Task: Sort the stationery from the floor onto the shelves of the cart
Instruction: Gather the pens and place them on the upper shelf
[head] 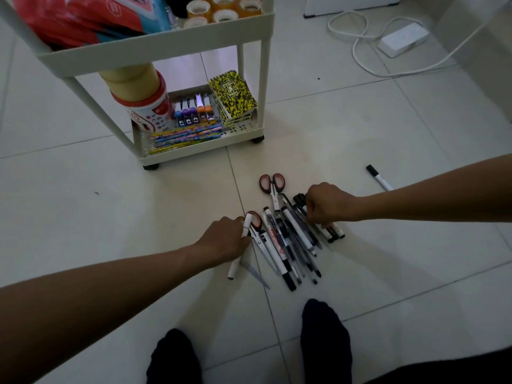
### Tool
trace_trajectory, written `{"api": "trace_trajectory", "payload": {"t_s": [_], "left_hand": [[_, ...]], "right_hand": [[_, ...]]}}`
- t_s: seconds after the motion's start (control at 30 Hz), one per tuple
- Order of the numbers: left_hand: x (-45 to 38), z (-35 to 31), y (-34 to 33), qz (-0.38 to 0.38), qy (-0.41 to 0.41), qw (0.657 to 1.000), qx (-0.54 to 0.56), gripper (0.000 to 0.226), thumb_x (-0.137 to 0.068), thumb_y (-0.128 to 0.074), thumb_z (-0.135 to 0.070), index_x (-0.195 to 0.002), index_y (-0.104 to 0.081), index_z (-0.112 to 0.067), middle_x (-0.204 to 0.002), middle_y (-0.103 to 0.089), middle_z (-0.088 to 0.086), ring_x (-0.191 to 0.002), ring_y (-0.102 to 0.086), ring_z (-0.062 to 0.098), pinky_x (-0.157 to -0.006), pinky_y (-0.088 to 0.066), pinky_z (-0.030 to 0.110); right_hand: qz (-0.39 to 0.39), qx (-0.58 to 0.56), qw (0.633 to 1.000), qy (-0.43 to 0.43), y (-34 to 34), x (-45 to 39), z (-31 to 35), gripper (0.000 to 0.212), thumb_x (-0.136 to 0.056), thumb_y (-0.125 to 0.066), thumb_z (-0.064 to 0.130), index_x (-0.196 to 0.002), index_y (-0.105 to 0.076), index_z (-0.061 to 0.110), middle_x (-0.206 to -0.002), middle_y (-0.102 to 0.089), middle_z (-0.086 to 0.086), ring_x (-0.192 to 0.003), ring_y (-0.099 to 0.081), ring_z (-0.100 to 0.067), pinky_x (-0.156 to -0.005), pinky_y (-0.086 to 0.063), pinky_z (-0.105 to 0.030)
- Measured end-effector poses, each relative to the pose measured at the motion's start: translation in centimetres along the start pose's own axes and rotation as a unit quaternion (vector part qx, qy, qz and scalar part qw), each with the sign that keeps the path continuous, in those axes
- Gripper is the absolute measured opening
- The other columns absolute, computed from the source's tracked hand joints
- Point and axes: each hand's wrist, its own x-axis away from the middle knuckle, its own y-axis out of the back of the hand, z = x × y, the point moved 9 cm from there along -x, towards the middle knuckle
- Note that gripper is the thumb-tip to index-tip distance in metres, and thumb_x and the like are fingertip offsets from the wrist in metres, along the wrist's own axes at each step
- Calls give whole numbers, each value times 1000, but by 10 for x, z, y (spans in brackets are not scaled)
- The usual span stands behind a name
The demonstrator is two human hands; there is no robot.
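A pile of black and white markers and pens (291, 245) lies on the tiled floor with two pairs of red-handled scissors (272, 184). My left hand (224, 241) grips a white marker (247, 225) at the pile's left edge, beside the second scissors. My right hand (329, 203) is curled round a few black-capped markers (335, 232) at the pile's right edge. One marker (379, 177) lies apart to the right. The white cart (202, 135) stands behind the pile; its bottom shelf holds pencils, staplers, yellow notebooks (232, 95) and a tape roll stack.
The cart's upper shelf carries tape rolls (224, 8) and red packets. A white power strip (403, 38) with its cable lies on the floor at the back right. My two feet in dark socks (324, 342) stand just in front of the pile.
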Motion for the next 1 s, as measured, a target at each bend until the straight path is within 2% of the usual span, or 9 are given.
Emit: {"api": "trace_trajectory", "payload": {"t_s": [0.1,0.17,0.23,0.3,0.43,0.57,0.67,0.83,1.0], "left_hand": [[-4,-1,14,-63,-21,997,-27,38,-98,-49,-43,-114,-50,-8,-106,-57,11,-83,-58,30,-64,-38,33],[-1,-22,28,-98,-85,991,-35,32,-99,-51,-34,-119,-45,-10,-108,-54,9,-82,-57,27,-63,-38,33],[7,-53,38,-135,-199,970,-36,26,-97,-54,-20,-121,-47,-12,-109,-54,9,-82,-55,22,-62,-39,30],[15,-80,36,-156,-304,937,-70,40,-91,-61,-9,-130,-51,-13,-117,-57,9,-94,-56,22,-68,-47,30],[17,-106,4,-122,-395,898,-150,51,-89,-64,-7,-138,-54,-20,-139,-56,3,-116,-52,22,-98,-49,38],[13,-106,-1,-123,-405,887,-184,52,-82,-72,-7,-130,-55,-19,-130,-55,3,-101,-53,21,-86,-51,36],[12,-99,6,-140,-374,885,-239,39,-82,-72,-18,-120,-62,-25,-116,-60,-3,-86,-53,14,-67,-37,22],[2,-89,4,-115,-340,906,-225,35,-88,-67,-9,-121,-53,-13,-110,-56,9,-93,-50,24,-70,-53,40],[-3,-86,2,-120,-322,904,-253,15,-92,-66,-16,-105,-58,-12,-95,-63,7,-83,-53,23,-69,-48,36]], "right_hand": [[2,37,999,38,-3,5,12,36,-82,-76,26,-56,-55,10,-51,-57,-1,-47,-56,-15,-58,-56,-31],[13,66,996,66,-8,9,20,48,-83,-78,29,-53,-44,15,-50,-46,2,-46,-45,-9,-51,-46,-28],[39,49,997,46,-15,6,15,43,-84,-77,33,-54,-57,9,-51,-58,-1,-46,-53,-9,-56,-55,-31],[62,16,998,4,-22,1,7,36,-84,-77,35,-69,-74,3,-63,-72,-5,-52,-65,-10,-68,-61,-31],[92,-66,992,-60,-34,-3,-4,33,-80,-82,35,-82,-76,2,-71,-76,-7,-60,-73,-13,-72,-62,-30],[117,-82,988,-61,-40,-3,-9,29,-80,-82,32,-71,-69,8,-62,-71,-2,-52,-68,-11,-59,-57,-22],[116,-94,987,-52,-39,-3,-13,29,-81,-81,28,-68,-64,10,-56,-68,1,-54,-69,-12,-55,-53,-21],[72,-96,991,-53,-33,-7,-21,33,-85,-77,32,-85,-70,-1,-76,-75,-13,-57,-70,-15,-53,-55,-22],[60,-46,996,-39,-27,-8,-9,37,-86,-75,36,-76,-74,0,-59,-70,-4,-46,-63,-8,-53,-54,-20]]}}
